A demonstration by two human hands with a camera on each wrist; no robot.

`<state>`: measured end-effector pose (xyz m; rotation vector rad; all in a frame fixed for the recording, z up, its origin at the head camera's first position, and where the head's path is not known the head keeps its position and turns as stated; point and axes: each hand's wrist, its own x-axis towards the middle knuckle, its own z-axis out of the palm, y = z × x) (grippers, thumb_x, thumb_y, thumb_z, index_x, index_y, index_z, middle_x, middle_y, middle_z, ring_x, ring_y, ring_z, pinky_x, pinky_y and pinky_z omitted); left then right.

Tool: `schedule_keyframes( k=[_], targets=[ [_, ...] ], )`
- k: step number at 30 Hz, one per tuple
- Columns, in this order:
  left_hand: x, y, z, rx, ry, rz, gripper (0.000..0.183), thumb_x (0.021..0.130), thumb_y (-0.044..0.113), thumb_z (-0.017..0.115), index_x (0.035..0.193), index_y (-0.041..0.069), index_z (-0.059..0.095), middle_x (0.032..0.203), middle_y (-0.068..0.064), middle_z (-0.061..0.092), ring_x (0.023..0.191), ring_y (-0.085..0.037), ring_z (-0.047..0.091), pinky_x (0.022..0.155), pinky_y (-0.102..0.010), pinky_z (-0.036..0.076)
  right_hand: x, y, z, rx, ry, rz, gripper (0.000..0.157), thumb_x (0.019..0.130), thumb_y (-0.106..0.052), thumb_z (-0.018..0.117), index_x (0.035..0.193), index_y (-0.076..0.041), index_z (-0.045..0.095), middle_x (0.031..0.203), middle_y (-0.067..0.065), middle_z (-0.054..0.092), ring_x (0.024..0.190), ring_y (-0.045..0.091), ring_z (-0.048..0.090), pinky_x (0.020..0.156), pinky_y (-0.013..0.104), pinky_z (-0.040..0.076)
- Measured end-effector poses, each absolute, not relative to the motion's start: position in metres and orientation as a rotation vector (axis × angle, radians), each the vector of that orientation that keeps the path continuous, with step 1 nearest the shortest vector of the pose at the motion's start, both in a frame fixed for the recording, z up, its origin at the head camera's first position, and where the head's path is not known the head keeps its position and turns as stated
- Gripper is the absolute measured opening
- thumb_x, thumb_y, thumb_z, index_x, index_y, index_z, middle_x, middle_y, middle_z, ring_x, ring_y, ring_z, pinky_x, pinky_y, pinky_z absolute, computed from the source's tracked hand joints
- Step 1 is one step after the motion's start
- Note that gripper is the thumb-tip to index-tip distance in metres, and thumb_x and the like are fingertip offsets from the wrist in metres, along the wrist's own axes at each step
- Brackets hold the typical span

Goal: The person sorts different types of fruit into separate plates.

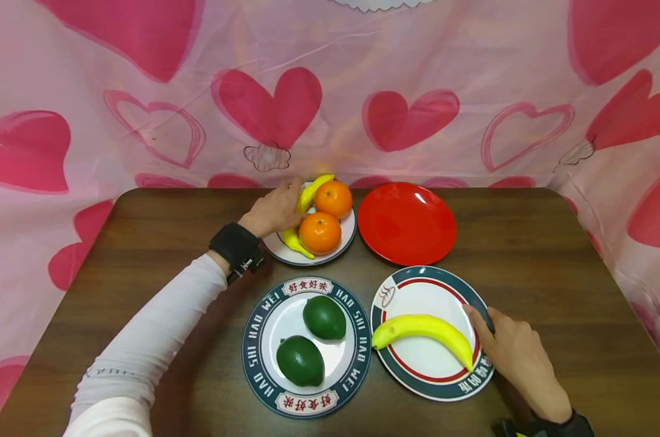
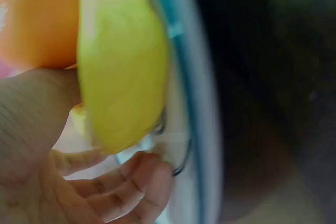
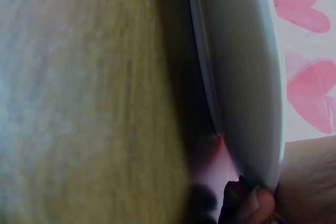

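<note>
My left hand (image 1: 277, 209) reaches over the far plate (image 1: 347, 233) and grips a yellow banana (image 1: 294, 240). The left wrist view has the thumb between this banana (image 2: 123, 61) and an orange (image 2: 37, 19), with the fingers curled on the outer side by the rim. Two oranges (image 1: 320, 233) share that plate. My right hand (image 1: 518, 352) holds the right rim of a blue-bordered white plate (image 1: 417, 388), thumb on top. A fingertip shows beneath the rim in the right wrist view, under the plate's pale underside (image 3: 244, 77). Another banana (image 1: 425, 328) lies across this plate.
A lettered plate (image 1: 253, 346) with two green lime-like fruits (image 1: 300, 361) stands at front centre, close beside the banana plate. Behind is a bare red plate (image 1: 406, 224). A pink heart-patterned cloth (image 1: 340, 36) rises at the back edge of the wooden table (image 1: 160, 243).
</note>
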<state>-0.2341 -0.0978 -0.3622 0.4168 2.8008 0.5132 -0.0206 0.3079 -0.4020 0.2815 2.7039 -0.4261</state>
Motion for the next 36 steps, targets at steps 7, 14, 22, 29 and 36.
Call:
schedule_keyframes(
  k=[7,14,22,29,36],
  targets=[
    [-0.232,-0.100,-0.370,0.420,2.788,0.552,0.063,0.100,0.033,0.063,0.147,0.010,0.026,0.129,-0.020,0.045,0.115,-0.037,0.051,0.101,-0.052,0.052,-0.021,0.308,-0.399,0.291,2.692,-0.422,0.072,0.104,-0.061,0.039,0.119,0.008,0.057,0.073,0.008,0.056,0.074,0.025,0.058,0.061,0.034,0.045],
    [-0.235,-0.105,-0.371,0.429,2.780,0.559,0.056,0.102,0.027,0.057,0.146,0.008,0.027,0.127,-0.021,0.044,0.111,-0.038,0.052,0.098,-0.049,0.052,-0.022,0.308,-0.399,0.301,2.671,-0.432,0.077,0.103,-0.063,0.040,0.123,0.010,0.056,0.077,0.009,0.059,0.076,0.025,0.058,0.061,0.032,0.046],
    [-0.236,-0.110,-0.364,0.433,2.819,0.618,0.056,0.103,0.021,0.054,0.148,0.004,0.025,0.130,-0.024,0.046,0.112,-0.039,0.052,0.105,-0.053,0.050,-0.025,0.308,-0.400,0.309,2.659,-0.431,0.080,0.103,-0.062,0.041,0.128,0.013,0.053,0.080,0.011,0.061,0.077,0.026,0.058,0.060,0.032,0.047],
    [-0.233,-0.111,-0.357,0.510,2.913,0.744,0.053,0.103,0.016,0.054,0.145,0.002,0.026,0.119,-0.023,0.049,0.103,-0.039,0.058,0.098,-0.053,0.056,-0.028,0.310,-0.398,0.294,2.694,-0.400,0.081,0.104,-0.060,0.040,0.134,0.014,0.050,0.090,0.022,0.065,0.079,0.031,0.061,0.062,0.035,0.050],
    [-0.222,-0.101,-0.343,0.659,2.898,0.976,0.051,0.105,0.021,0.053,0.147,0.006,0.028,0.110,-0.018,0.052,0.087,-0.032,0.064,0.080,-0.044,0.063,-0.028,0.311,-0.397,0.299,2.671,-0.431,0.079,0.104,-0.060,0.040,0.129,0.014,0.052,0.080,0.011,0.060,0.077,0.027,0.058,0.061,0.032,0.046]
  ],
)
